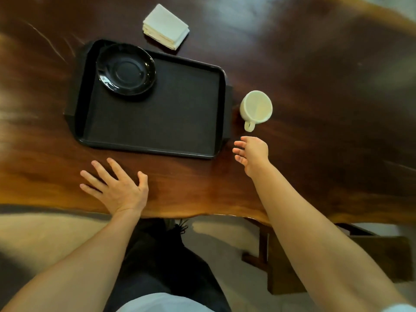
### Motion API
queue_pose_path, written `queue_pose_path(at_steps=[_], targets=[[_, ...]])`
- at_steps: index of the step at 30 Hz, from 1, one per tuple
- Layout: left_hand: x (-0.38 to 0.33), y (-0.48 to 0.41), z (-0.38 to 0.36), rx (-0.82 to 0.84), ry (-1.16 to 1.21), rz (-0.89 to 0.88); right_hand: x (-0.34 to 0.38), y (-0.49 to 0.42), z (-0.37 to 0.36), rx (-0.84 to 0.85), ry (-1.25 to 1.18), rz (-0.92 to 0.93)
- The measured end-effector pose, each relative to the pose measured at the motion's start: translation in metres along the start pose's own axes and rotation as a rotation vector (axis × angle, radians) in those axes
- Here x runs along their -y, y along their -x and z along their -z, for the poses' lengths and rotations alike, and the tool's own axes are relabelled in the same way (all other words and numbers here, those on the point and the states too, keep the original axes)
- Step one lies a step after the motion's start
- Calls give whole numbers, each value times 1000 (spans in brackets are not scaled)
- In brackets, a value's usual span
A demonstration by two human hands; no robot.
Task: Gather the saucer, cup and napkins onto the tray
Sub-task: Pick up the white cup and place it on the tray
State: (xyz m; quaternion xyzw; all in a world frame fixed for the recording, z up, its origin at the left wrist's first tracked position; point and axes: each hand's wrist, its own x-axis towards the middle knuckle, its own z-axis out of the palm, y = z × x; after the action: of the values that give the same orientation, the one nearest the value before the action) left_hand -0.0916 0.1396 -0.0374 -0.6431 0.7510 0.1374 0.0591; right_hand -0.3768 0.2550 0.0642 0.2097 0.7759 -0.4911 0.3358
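A black tray [157, 122] lies on the dark wooden table. A glossy black saucer [126, 69] rests in the tray's far left corner. A white cup [256, 108] stands on the table just right of the tray, its handle pointing toward me. A stack of white napkins [166, 26] lies on the table beyond the tray's far edge. My right hand [253, 154] hovers a short way in front of the cup's handle, fingers apart and holding nothing. My left hand [117, 188] rests flat on the table near the front edge, fingers spread.
The table's wavy front edge [202, 213] runs just behind my left wrist. A wooden bench [337, 255] stands below the table at the lower right. My legs in dark trousers are under the edge.
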Motion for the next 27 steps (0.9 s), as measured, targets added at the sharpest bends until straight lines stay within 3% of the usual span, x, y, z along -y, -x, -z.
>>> queue_pose_path(at_steps=[8, 19, 27], targets=[[-22, 13, -15, -25, -22, 25, 1, -24, 15, -24, -97, -10], [-22, 10, -20, -103, 25, 27, 8, -49, 9, 97, -324, -82], [-24, 10, -18, -81, 5, 38, 24, -61, 6, 62, -231, -46]])
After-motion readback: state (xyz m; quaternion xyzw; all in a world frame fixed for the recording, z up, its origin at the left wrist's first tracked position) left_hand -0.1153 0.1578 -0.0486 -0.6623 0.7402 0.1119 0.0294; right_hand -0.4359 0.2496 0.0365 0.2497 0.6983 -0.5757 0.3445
